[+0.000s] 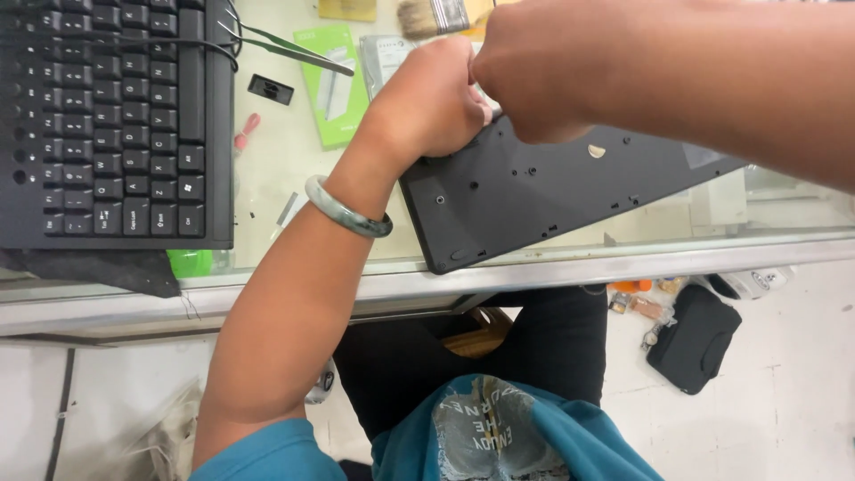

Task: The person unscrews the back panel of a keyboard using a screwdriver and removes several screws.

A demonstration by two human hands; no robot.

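A dark grey keyboard case lies face down on the glass counter, its screw holes showing, one corner over the counter's near edge. My left hand, with a pale green bangle on the wrist, is closed on the case's far left edge. My right hand is closed just beside it, pressed against the same edge. What the fingers pinch is hidden behind the knuckles.
A black keyboard sits at the left. Tweezers, a green box, a small black part, a brush and a red-handled tool lie behind. A black pouch lies on the floor.
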